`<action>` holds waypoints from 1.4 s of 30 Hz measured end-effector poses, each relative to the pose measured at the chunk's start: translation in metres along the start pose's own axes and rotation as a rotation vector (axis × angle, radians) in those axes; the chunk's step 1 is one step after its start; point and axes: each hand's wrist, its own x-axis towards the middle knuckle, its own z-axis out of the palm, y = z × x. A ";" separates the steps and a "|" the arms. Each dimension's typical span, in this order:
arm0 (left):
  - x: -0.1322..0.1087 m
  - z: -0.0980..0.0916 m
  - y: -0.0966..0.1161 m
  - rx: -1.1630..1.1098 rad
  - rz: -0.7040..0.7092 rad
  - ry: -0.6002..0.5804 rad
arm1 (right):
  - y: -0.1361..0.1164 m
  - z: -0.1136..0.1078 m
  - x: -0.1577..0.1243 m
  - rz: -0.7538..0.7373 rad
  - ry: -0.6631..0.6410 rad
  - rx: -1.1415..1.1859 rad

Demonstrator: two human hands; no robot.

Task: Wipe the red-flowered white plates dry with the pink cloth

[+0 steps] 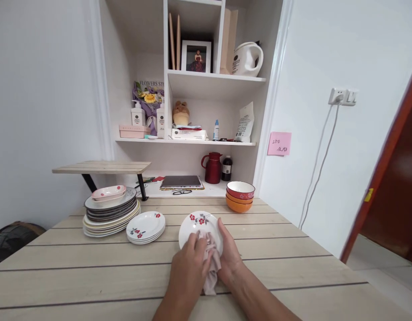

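A small white plate (186, 227) with red flowers is tilted up over the table in front of me. My right hand (230, 254) grips its right edge, thumb on the rim and the other fingers hidden behind. A pale pink cloth (212, 274) is bunched in my left hand (189, 267), whose curled fingers press it against the plate's lower face. The cloth's loose end hangs below the plate. Left of it is a short stack of matching flowered plates (146, 226). Farther left, a taller stack of plates (110, 214) carries pink-spotted oval dishes (109, 192) on top.
Nested bowls (240, 196), red above orange, stand at the back right of the slatted table (92, 281). A small raised shelf (102, 167) overhangs the back left. Behind are glasses (182, 192), a laptop (181, 181), a red jug (213, 168) and a dark bottle (227, 168).
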 end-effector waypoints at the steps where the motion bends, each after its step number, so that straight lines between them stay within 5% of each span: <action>1: 0.000 0.002 0.001 -0.014 0.048 -0.010 | 0.002 0.002 -0.001 0.033 0.024 -0.026; 5: 0.001 0.001 -0.003 -0.024 0.006 0.021 | 0.014 0.009 -0.002 0.065 0.121 -0.129; 11: 0.009 -0.013 -0.023 0.092 -0.406 0.144 | 0.026 0.011 0.005 -0.015 -0.063 -0.111; 16: 0.010 -0.019 -0.029 0.146 -0.500 0.074 | 0.018 0.006 0.008 -0.058 -0.017 -0.019; 20: 0.007 -0.012 -0.018 0.096 -0.391 0.000 | 0.006 0.004 0.006 -0.101 -0.018 0.039; 26: 0.000 0.000 -0.003 -0.064 0.024 -0.053 | 0.001 0.001 0.001 -0.001 0.054 0.031; 33: 0.002 -0.005 -0.005 -0.139 0.116 -0.101 | 0.003 0.003 0.000 0.012 0.101 -0.017; 36: 0.005 -0.009 -0.009 -0.093 -0.033 -0.059 | 0.007 0.006 0.002 -0.069 0.063 -0.090; 42: 0.012 -0.020 -0.035 -0.193 -0.557 0.214 | 0.024 0.007 0.004 -0.183 0.024 -0.285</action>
